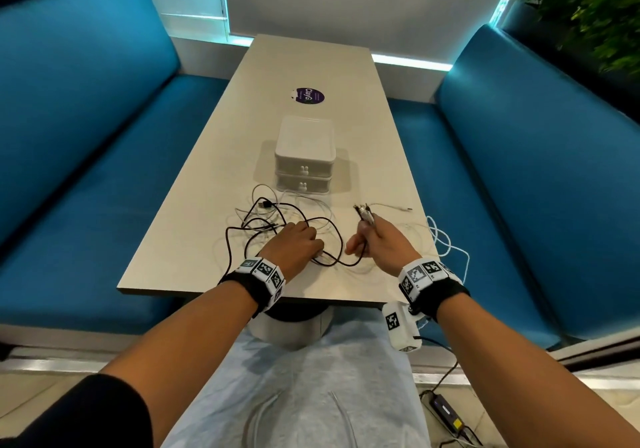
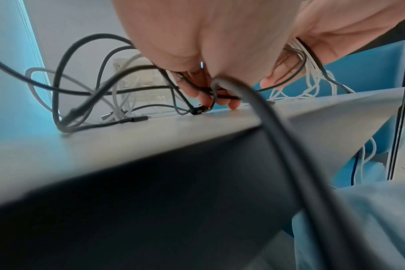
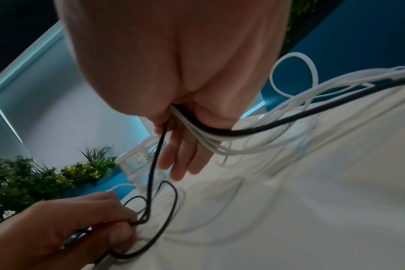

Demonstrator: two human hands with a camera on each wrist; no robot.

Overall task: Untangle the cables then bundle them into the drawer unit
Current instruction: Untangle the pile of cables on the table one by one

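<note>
L hand (image 1: 294, 244) pinches black cable (image 1: 239, 236); R hand (image 1: 379, 245) grips cable bunch (image 1: 363, 213).

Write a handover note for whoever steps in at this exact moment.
Left hand: low on the table, fingers pinching a black cable in the tangle.
Right hand: gripping a gathered bunch of cable ends, white cables plus a black one.
Drawer unit: behind the tangle, both drawers shut.
White cables: some hang over the table's right edge.
Done: several ends collected. Left: free the black cable, finish untangling, bundle, open a drawer, stow.
</note>
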